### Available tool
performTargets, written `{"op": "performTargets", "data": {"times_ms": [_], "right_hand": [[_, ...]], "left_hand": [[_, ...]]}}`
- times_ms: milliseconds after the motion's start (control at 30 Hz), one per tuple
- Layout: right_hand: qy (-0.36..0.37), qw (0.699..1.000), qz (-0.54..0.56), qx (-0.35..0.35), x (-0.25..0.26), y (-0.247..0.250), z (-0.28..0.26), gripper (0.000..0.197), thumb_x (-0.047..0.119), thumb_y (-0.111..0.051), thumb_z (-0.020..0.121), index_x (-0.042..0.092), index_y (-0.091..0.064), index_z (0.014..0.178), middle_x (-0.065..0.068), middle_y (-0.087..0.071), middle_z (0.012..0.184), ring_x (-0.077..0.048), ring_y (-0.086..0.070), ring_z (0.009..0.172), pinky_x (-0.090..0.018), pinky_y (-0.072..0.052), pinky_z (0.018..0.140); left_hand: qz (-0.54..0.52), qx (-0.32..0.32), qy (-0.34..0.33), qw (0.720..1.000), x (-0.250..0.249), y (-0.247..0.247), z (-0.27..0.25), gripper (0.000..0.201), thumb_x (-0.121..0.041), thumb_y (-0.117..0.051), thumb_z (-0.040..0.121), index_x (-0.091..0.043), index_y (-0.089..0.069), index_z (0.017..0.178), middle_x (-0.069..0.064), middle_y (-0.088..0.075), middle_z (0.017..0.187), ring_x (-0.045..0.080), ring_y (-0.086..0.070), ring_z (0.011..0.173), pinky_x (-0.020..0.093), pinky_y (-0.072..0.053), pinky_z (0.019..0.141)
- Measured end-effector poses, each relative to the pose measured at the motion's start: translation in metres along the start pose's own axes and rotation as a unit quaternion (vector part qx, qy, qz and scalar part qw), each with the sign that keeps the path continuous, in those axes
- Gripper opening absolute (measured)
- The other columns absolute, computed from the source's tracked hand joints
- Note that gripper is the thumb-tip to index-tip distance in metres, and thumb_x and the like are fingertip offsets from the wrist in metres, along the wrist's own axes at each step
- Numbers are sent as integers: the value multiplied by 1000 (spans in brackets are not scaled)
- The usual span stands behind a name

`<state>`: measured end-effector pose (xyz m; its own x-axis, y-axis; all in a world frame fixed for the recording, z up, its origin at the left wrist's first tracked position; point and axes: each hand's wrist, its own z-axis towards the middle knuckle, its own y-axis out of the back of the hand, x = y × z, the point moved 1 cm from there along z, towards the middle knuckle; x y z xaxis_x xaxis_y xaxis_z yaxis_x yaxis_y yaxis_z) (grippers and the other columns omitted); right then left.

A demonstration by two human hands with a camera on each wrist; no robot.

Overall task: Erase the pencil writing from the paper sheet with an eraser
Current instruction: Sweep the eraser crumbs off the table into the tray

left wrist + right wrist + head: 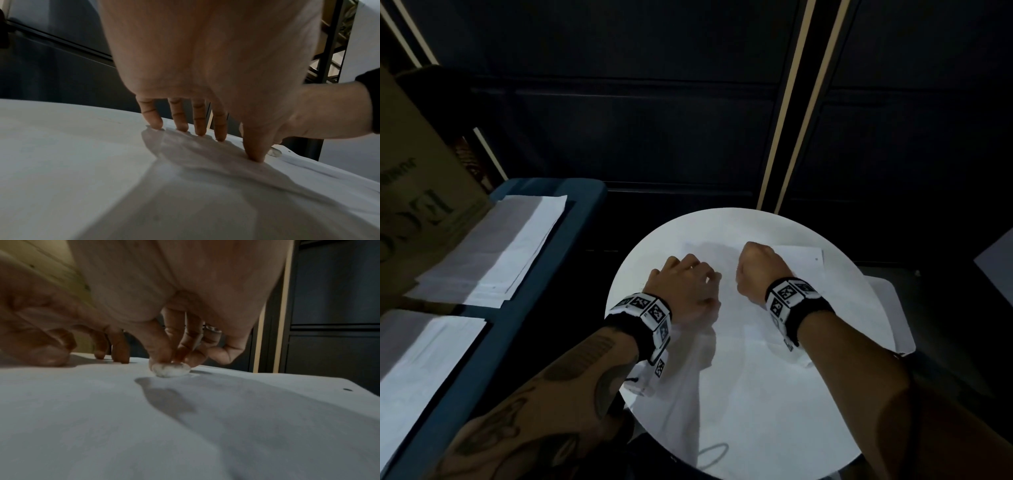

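A person is working at a round white bench, both forearms reaching in from its near edge. The paper sheet is lying flat across the middle of the bench, its far right corner coming close to the far right edge.

The right hand is bending down over the far part of the sheet, fingers curled and pinching a small, smudged white eraser between thumb and fingertips. The right wrist view is showing the eraser touching the paper, with its shadow falling just beside it.

The left hand is resting just beside the right, toward the left edge of the bench, grasping nothing. Its fingers are lying straight and spread, their tips pressing down on the sheet, the thumb planted on the paper too.

No pencil writing is legible in these pictures; the paper is appearing plain white under the hands' shadows. Both wrists are carrying black bands with black-and-white markers.

Off the bench's left side, stacks of white papers are sitting on a blue surface, beside a cardboard box.
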<state>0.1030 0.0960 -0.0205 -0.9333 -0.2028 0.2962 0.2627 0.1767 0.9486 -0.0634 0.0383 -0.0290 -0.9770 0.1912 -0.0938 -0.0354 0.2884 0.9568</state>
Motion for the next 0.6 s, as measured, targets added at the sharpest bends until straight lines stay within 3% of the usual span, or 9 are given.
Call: {"op": "performTargets", "data": {"times_ms": [67,100,167,233,300,367,433,467,600], "right_hand": [[17,999,-38,18,0,-1,0,15,5,-64,90,6,-56,103,-10,-54,111,-32,-58,105,-40,-51,88],[22,998,-50,27,-5,1,1,14,7,-63,92,4,-58,105,-9,-48,113,-33,-55,109,-42,-49,94],[25,999,-21,32,-23,10,8,15,8,-60,94,-2,-65,104,-10,-45,112,-32,-51,113,-40,-44,100],[7,993,117,0,-47,25,12,21,13,-51,92,0,-67,93,-11,-48,100,-26,-49,101,-38,-44,95],[-34,947,311,-71,-74,43,10,11,18,-49,81,12,-58,79,-8,-53,87,-25,-51,85,-35,-44,76],[-88,899,413,-113,-110,59,5,13,11,-51,94,16,-54,82,-3,-57,86,-18,-51,75,-26,-41,59],[-114,877,441,-154,-155,75,-3,28,7,-40,108,17,-51,85,-1,-57,86,-14,-49,70,-14,-39,49],[-134,871,439,-173,-180,80,-5,31,8,-37,110,18,-50,83,-1,-57,85,-13,-49,68,-13,-39,47],[-232,863,400,-203,-285,72,-17,36,3,-40,106,17,-50,74,8,-59,61,-5,-52,55,-25,-42,57]], "left_hand": [[3,10,4,1000,3,-4,3,67,-66,-21,87,-31,-45,138,-6,-46,147,27,-35,134,56,-46,99],[1,9,5,1000,5,-6,4,67,-68,-21,86,-33,-43,138,-6,-46,147,27,-36,133,56,-45,99],[-38,2,13,999,8,-4,4,57,-66,-41,94,-36,-44,142,-9,-43,145,26,-37,131,53,-44,101],[-85,-19,23,996,10,0,5,52,-60,-55,96,-37,-49,142,-9,-43,143,25,-40,131,47,-42,102],[-113,-40,26,992,9,4,8,47,-60,-60,95,-37,-56,136,-9,-47,140,25,-42,132,46,-39,102],[-126,-58,20,990,-2,11,16,45,-60,-62,94,-36,-59,132,-8,-51,137,23,-42,132,45,-38,105],[-147,-82,-6,986,-26,20,28,39,-58,-63,96,-36,-62,128,-9,-55,132,21,-44,130,45,-38,106],[-164,-89,-23,982,-43,24,36,36,-57,-63,96,-36,-64,125,-9,-57,128,20,-47,127,44,-40,106],[-237,-72,-99,964,-141,33,77,22,-54,-67,95,-35,-68,106,-13,-63,107,13,-59,103,41,-51,97]]}}
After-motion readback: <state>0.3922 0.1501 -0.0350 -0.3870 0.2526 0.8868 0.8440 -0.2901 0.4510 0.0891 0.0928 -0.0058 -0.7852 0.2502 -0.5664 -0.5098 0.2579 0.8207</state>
